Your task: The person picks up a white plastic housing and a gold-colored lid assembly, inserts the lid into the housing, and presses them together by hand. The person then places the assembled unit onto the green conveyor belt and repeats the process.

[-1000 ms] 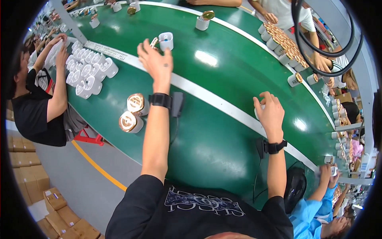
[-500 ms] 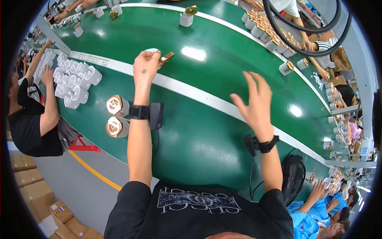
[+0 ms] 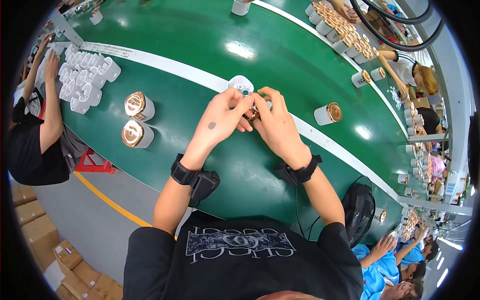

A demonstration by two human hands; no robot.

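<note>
A white cup (image 3: 241,83) with a copper-coloured lid part (image 3: 253,114) is between my two hands, above the white strip along the bench. My left hand (image 3: 222,117) grips it from the left, thumb and fingers pressed together. From the right, my right hand (image 3: 276,125) has bent fingers on the copper part. The fingers hide most of the lid. To the right of my hands a white cup with a copper lid (image 3: 327,114) lies tilted on the green surface. Two copper-lidded cups (image 3: 139,106) (image 3: 137,133) stand to the left of my left forearm.
Several white cups without lids (image 3: 90,75) are grouped at the left, near a co-worker's arm (image 3: 51,100). Many copper-lidded cups (image 3: 345,37) crowd the far right. A black fan-like object (image 3: 359,212) stands by my right elbow. Black cables (image 3: 400,30) hang at the upper right.
My right hand has moved left from open space and closed on the cup held by my left hand. A lidded cup now shows near where the right hand was.
</note>
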